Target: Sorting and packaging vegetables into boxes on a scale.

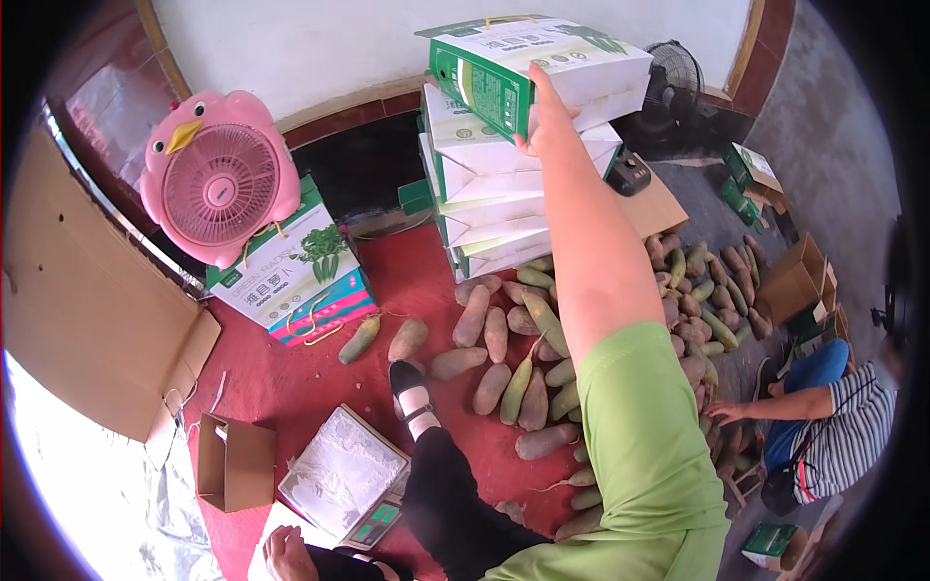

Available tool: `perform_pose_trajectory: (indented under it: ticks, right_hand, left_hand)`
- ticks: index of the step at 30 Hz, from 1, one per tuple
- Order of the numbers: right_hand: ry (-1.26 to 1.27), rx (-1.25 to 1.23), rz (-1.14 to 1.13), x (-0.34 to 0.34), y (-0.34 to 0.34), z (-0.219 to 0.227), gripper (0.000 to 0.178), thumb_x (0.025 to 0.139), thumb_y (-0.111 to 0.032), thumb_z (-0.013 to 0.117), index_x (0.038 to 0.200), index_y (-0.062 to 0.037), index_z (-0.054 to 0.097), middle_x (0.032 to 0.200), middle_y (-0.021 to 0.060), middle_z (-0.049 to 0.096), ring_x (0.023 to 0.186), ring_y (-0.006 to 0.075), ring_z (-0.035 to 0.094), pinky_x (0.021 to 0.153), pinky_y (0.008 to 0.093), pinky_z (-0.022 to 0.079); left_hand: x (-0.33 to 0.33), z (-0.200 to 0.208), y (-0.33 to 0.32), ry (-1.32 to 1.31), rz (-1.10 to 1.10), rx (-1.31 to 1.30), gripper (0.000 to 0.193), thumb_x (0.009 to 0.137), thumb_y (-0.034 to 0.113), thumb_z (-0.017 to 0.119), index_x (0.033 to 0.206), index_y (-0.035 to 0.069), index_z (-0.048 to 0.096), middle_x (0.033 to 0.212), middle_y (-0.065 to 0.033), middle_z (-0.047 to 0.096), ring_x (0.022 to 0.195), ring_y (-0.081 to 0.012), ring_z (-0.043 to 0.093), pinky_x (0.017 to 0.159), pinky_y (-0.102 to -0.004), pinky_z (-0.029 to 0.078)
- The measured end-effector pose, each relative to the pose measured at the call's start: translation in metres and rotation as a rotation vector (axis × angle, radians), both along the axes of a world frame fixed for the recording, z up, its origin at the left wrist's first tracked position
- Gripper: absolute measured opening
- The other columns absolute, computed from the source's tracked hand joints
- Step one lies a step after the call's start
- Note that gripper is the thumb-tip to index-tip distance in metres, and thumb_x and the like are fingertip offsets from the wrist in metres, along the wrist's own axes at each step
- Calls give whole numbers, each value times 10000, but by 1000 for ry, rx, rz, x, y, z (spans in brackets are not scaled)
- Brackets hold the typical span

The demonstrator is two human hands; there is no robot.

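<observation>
The right hand (550,121) is clasped on the near edge of the top white-and-green box (596,73), thumb side up by the upper face and the other fingers low along the green side panel; the box sits over the stack (489,184) just below the hand. The carton looks stiff but thin-walled and glossy, so it would probably slide a little under dry fingertips and crush if pinched at mid-panel. If packed it would likely be heavy, and a hold under the lower edge at both ends should serve better than one corner; the cord handle (509,18), on the far side from the hand, offers another hold. How full the box is cannot be seen, nor whether its base lies flat on the carton beneath, and the palm hides its near corner. Beyond the hand to the right, a black fan (670,82) is partly covered by the box. Below the hand, the forearm cuts across the muddy long radishes (472,315) on the red floor covering (387,266). Farthest off, at the lower left, the left hand (289,555) is loosely bent, cropped by the frame, and whether it holds anything I cannot tell.
</observation>
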State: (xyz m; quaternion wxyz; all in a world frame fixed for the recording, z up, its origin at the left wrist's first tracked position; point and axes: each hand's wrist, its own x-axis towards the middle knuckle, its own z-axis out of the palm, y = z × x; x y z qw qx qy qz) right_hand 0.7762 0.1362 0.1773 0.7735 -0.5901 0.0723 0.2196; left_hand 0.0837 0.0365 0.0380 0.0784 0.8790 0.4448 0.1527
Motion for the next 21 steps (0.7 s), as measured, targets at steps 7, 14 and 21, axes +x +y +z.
perform_pose_trajectory:
  ticks: [7, 14, 21]
  right_hand:
    - [12, 179, -37, -9, -22, -3, 983, 604, -461, 799, 1366, -226, 225, 1254, 89, 415, 937, 223, 498, 567, 353, 410]
    - [-118, 428, 211, -33, -79, -35, 579, 721, -497, 724, 1184, -235, 494, 1111, 29, 479, 902, 203, 515, 572, 276, 419]
    - [-101, 698, 521, -100, -149, -93, 551, 841, -511, 592, 1271, -180, 492, 1182, 76, 548, 861, 216, 530, 560, 271, 447]
  left_hand:
    - [3, 12, -9, 13, 29, 13, 185, 880, 30, 538, 1032, 36, 644, 1004, -169, 621, 940, -342, 601, 827, -426, 476]
    - [-5, 21, -31, 32, 98, 69, 178, 806, 32, 574, 961, -1, 655, 975, -140, 617, 947, -340, 576, 844, -434, 441]
    - [-22, 18, -31, -63, 177, -15, 285, 772, 32, 608, 1056, 22, 634, 1042, -150, 600, 1013, -351, 555, 910, -440, 419]
